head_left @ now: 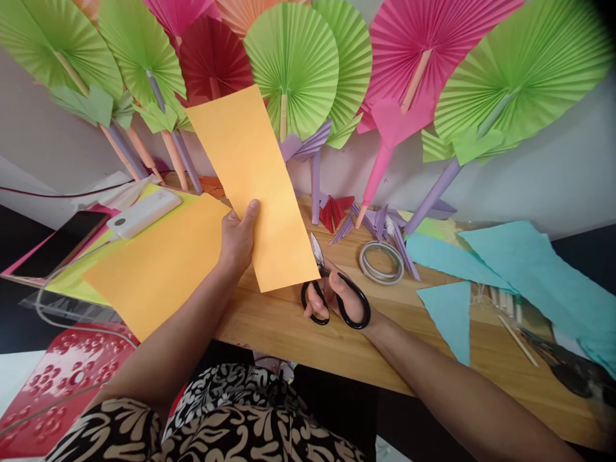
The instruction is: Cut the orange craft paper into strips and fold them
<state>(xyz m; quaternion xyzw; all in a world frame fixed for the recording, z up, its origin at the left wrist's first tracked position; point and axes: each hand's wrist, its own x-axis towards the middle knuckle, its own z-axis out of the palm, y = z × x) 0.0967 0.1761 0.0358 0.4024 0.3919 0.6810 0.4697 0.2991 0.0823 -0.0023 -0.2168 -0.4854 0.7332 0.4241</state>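
My left hand grips a long orange paper strip at its lower left edge, thumb on the front, and holds it upright above the wooden table. My right hand has its fingers through the black handles of a pair of scissors. The blades point up beside the strip's lower right edge. A larger orange sheet lies flat on the table under my left forearm.
Pleated paper fans in green, pink and red lean against the back wall. A tape roll, purple folded pieces, teal paper scraps, a white power bank and a phone lie on the table.
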